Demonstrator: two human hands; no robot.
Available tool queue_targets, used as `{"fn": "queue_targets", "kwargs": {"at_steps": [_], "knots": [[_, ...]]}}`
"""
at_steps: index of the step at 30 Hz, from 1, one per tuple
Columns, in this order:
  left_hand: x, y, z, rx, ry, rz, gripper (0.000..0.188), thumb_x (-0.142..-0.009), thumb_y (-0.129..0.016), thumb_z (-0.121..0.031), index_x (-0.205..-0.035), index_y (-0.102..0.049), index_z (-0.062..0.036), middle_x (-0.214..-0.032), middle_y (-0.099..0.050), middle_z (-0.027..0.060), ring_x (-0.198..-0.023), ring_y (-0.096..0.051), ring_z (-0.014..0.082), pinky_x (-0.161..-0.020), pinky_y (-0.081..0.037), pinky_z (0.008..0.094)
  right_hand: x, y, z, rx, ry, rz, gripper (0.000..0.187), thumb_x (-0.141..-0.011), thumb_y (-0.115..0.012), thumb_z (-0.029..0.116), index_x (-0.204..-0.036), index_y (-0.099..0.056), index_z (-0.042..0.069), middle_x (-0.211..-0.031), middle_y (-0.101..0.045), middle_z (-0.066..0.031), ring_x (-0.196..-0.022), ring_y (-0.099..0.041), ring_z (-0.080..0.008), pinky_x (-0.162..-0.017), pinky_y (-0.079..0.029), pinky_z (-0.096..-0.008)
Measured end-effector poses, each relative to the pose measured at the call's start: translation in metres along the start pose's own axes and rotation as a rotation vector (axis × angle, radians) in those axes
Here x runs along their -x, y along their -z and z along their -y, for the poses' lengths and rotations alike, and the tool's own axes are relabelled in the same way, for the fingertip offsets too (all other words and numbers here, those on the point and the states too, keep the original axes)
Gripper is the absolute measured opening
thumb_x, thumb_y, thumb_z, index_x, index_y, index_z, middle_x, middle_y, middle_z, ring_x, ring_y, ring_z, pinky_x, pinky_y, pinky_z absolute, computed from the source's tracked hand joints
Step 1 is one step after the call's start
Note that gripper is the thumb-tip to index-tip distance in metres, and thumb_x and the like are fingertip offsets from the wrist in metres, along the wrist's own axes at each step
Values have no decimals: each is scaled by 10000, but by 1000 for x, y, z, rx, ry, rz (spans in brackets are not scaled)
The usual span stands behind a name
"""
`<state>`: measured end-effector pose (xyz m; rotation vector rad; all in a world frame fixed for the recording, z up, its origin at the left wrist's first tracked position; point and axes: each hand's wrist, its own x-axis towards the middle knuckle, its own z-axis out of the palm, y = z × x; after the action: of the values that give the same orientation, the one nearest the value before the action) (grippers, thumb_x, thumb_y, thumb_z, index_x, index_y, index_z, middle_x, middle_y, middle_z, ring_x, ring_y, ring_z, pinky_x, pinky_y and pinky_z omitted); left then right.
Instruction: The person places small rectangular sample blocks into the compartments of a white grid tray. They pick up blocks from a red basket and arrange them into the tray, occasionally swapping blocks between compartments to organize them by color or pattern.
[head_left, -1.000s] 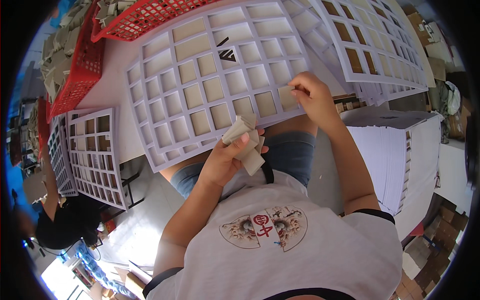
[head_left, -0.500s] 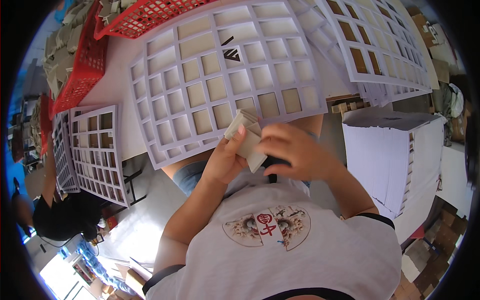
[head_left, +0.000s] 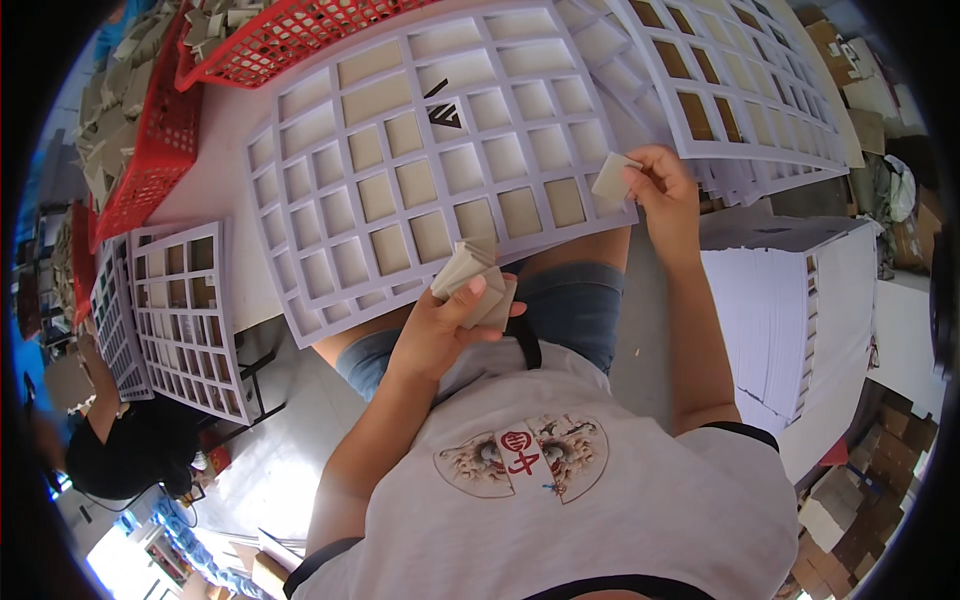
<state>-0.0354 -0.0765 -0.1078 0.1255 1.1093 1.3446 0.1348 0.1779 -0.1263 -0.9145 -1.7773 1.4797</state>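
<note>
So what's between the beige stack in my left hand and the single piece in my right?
In the head view, the near part of the white grid frame, including a beige-filled compartment, shows between them.

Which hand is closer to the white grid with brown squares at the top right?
The right hand, pinching a beige square, is near the lower left corner of the white grid. The left hand, holding a beige stack, is farther down and left.

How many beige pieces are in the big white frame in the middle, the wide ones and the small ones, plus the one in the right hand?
Wide beige pieces in the white frame: 2
Small beige pieces in the white frame: 9
Beige piece in the right hand: 1
Total: 12
</note>
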Motion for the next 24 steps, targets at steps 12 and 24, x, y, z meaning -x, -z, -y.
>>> {"fn": "queue_targets", "kwargs": {"at_steps": [12,24], "knots": [[-8,4,0,80,-85,-1,654,-937,-623,-412,-1431,-385,-56,-1302,-553,210,-1038,-664,301,-647,-594,251,17,6,7,1065,652,222,253,-840,-660,55,-1092,-666,43,-1155,-583,-146,-1075,-573,-310,-874,-462,-400],[79,113,-78,-349,-585,-941,495,-895,-703,-327,-1251,-552,-19,-1082,-661,101,-900,-712,225,-527,-489,222,18,-5,-29,674,203,-99,457,-864,-658,86,-1287,-530,-30,-1261,-559,-177,-1133,-554,-284,-943,-453,-364]]}}
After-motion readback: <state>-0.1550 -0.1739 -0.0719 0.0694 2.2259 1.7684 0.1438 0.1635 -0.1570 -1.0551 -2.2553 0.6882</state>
